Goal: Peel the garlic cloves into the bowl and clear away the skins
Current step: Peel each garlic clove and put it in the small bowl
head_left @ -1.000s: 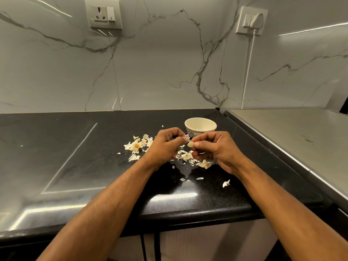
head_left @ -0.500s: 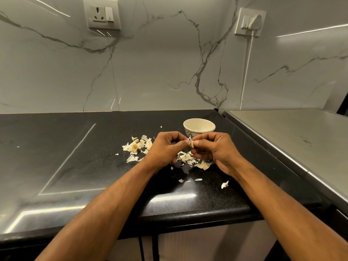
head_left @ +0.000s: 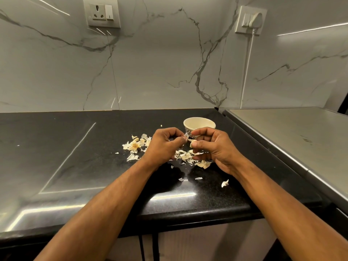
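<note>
While both hands work just above the black speckled stone counter [head_left: 56, 157], going L to R: a loose heap of dry, papery, cream garlic skins [head_left: 136, 146] lies to the left of the hands, w/ more flakes under and between them. The left hand [head_left: 163, 146] has its fingers curled in, thumb and forefinger pinching a thin strip of white skin [head_left: 186, 136]. Right beside it, the small pale garlic clove [head_left: 193, 143] sits pinched at the fingertips of the right hand [head_left: 212, 147], just in front of the small cream paper bowl w/ patterned side [head_left: 199, 123].

Judgement: clove is light, firm, prob. a bit slick once bare, so hold it by its ends & peel from the tip. Skins are featherweight, brittle, tear easily & drift; better swept together w/ a flat palm than picked up singly. Bowl looks light, could tip if knocked.
</note>
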The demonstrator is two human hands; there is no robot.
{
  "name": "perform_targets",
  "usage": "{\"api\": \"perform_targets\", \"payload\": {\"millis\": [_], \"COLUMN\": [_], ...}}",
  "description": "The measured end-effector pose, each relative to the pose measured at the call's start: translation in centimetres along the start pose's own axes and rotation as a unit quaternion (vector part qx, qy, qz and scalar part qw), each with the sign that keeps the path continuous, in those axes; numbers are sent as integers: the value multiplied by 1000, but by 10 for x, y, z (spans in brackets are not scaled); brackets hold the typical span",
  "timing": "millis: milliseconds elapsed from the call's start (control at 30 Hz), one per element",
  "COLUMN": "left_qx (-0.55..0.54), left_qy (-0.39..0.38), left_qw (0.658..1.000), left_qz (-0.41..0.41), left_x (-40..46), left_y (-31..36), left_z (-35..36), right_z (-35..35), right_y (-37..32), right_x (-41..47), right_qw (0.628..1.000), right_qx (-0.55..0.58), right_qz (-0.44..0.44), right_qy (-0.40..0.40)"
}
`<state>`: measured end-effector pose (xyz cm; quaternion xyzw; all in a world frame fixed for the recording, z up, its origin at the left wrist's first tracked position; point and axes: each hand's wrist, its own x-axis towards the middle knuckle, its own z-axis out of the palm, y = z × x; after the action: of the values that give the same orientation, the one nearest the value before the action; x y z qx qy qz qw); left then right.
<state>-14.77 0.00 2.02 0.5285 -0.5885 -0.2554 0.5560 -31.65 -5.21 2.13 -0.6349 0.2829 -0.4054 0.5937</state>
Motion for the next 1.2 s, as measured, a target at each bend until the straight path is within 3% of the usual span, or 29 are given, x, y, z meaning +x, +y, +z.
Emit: {"api": "perform_targets", "payload": {"millis": [167,367,567,1000,1100,1200], "left_qx": [-9,-29,-25,-3,-17,45], "left_qy": [17,-64,-72,7,68,72], "left_qw": [1000,998,997,1000,997,996], "left_qz": [-3,-1,2,29,24,18], "left_x": [1,-3,-2,0,5,8], "left_y": [1,1,1,0,-3,-8], "left_z": [-4,-2,-4,-1,-5,-10], "right_z": [0,0,-1,0,1,-1], "right_y": [-1,0,1,-3,-4,-3], "right_x": [0,0,0,-2,-2,-1], "right_qw": [1000,1000,1000,999,999,1000], "right_qx": [8,3,5,1,1,16], "right_qz": [3,-3,-6,14,17,12], "right_qy": [-2,21,12,-43,-35,-14]}}
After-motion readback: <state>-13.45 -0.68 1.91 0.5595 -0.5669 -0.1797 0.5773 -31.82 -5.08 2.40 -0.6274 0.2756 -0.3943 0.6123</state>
